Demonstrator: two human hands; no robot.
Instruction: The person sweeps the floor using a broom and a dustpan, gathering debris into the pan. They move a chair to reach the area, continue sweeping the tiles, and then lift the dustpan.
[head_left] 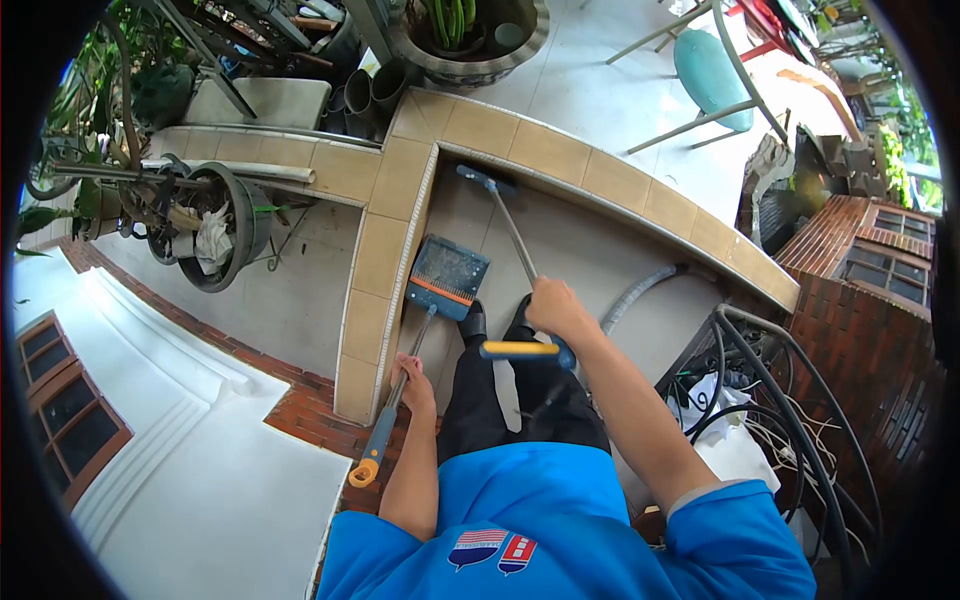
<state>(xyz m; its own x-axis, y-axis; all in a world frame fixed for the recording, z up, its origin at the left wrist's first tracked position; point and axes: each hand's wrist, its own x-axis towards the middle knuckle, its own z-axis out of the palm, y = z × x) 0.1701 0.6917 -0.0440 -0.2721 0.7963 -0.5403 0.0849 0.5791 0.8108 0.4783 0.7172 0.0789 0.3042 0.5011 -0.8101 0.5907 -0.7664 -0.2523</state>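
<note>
My left hand (412, 384) is closed around the grey pole of a long-handled dustpan (450, 268), whose blue-grey grip ends in a yellow loop. The pan rests on the floor by the tiled ledge, an orange toothed strip across it and specks of debris inside. My right hand (560, 308) grips the metal pole of a broom (514, 232). The broom's blue-grey head lies on the floor against the far ledge, ahead and right of the pan. The yellow-and-blue grip end of its handle points back towards me.
A tan tiled ledge (385, 250) borders the sunken floor where I stand. A grey corrugated hose (640, 295) curves along the right. Cables and a dark metal frame (790, 350) stand at right. Beyond the ledge are a large plant pot (475, 65) and a teal chair (708, 75).
</note>
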